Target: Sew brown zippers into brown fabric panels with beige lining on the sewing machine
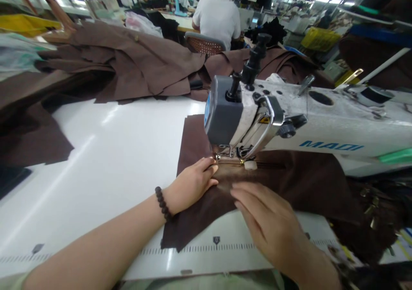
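Observation:
A piece of dark brown fabric (206,212) lies under the head of a sewing machine (225,105). A zipper with a gold-coloured slider (242,162) runs along the fabric beside the presser foot area. My left hand (193,182), with a dark bead bracelet (162,203) at the wrist, rests on the fabric just left of the needle area, fingers stretched out and thumb slightly apart. Over the fabric's near edge is my right hand (270,212), fingers extended and a little blurred. Its fingertips are close to or touching the cloth; exact contact is unclear.
Brown fabric pieces (138,62) are piled along the back of the white table (122,144). A measuring scale runs along its front edge. Dark items with metal pulls (373,208) lie at the right. A person in a white shirt (217,17) sits ahead.

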Action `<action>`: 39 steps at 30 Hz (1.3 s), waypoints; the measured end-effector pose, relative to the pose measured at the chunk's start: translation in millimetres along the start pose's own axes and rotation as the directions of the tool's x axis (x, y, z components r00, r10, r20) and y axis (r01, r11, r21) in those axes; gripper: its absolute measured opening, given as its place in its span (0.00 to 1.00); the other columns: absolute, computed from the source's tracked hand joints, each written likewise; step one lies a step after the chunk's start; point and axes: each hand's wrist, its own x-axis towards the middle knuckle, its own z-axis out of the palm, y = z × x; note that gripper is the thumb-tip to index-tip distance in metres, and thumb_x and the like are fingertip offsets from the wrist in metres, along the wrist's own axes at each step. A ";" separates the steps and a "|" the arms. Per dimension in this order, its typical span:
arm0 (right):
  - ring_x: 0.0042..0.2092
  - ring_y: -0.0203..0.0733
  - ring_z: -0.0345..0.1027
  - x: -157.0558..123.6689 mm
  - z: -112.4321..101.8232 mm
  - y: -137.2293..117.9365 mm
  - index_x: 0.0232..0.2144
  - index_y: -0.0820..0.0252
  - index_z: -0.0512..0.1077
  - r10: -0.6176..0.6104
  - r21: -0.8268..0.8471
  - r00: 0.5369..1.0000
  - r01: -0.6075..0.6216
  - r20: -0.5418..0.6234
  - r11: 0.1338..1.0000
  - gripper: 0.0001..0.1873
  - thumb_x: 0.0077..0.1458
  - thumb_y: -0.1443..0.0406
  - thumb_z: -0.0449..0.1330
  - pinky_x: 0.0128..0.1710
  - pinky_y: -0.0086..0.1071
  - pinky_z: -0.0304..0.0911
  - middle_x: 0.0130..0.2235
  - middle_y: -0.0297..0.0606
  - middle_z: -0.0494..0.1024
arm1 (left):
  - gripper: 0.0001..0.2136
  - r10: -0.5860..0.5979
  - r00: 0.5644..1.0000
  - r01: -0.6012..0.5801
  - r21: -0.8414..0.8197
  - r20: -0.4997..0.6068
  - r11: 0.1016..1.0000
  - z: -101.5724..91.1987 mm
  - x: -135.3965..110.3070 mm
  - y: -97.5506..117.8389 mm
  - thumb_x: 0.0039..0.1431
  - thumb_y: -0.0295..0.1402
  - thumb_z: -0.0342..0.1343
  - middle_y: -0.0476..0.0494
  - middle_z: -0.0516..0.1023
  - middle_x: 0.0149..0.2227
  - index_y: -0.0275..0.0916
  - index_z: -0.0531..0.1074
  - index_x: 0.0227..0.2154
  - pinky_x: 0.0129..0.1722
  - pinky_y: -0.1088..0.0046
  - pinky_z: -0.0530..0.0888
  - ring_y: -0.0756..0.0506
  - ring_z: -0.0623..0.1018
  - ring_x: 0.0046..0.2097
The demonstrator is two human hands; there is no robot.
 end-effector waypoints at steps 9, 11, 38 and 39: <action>0.60 0.51 0.49 28.6 60.4 34.5 0.56 0.65 0.58 0.132 0.003 0.977 -0.134 0.170 0.991 0.25 0.57 0.66 0.49 0.59 0.53 0.49 0.59 0.46 0.58 | 0.14 -0.016 0.998 0.018 -0.031 0.055 0.999 -1.1 2.9 -0.7 0.59 0.32 0.53 0.35 0.67 0.49 0.30 0.63 0.46 0.50 0.66 0.71 0.42 0.71 0.49; 0.60 0.50 0.51 28.8 57.4 35.1 0.56 0.64 0.57 0.129 0.026 0.976 -0.136 0.175 0.990 0.25 0.57 0.66 0.49 0.59 0.53 0.48 0.58 0.45 0.59 | 0.14 -0.026 0.998 0.028 -0.039 0.055 0.999 -0.9 3.4 0.0 0.59 0.32 0.53 0.36 0.66 0.48 0.30 0.63 0.46 0.50 0.67 0.71 0.42 0.71 0.50; 0.60 0.46 0.49 30.8 59.9 37.0 0.57 0.59 0.57 0.145 0.023 0.973 -0.152 0.178 0.988 0.24 0.57 0.66 0.49 0.60 0.50 0.47 0.58 0.37 0.59 | 0.19 -0.065 0.992 0.063 0.022 0.108 0.998 -2.4 7.6 6.4 0.56 0.35 0.56 0.37 0.64 0.48 0.32 0.61 0.48 0.52 0.65 0.68 0.41 0.69 0.50; 0.60 0.46 0.49 30.9 60.0 37.5 0.57 0.59 0.57 0.144 0.022 0.972 -0.151 0.183 0.988 0.24 0.57 0.66 0.49 0.60 0.50 0.47 0.59 0.37 0.59 | 0.19 -0.060 0.991 0.058 0.019 0.122 0.998 -3.6 6.8 6.0 0.57 0.34 0.56 0.36 0.64 0.49 0.31 0.61 0.48 0.52 0.66 0.69 0.42 0.69 0.50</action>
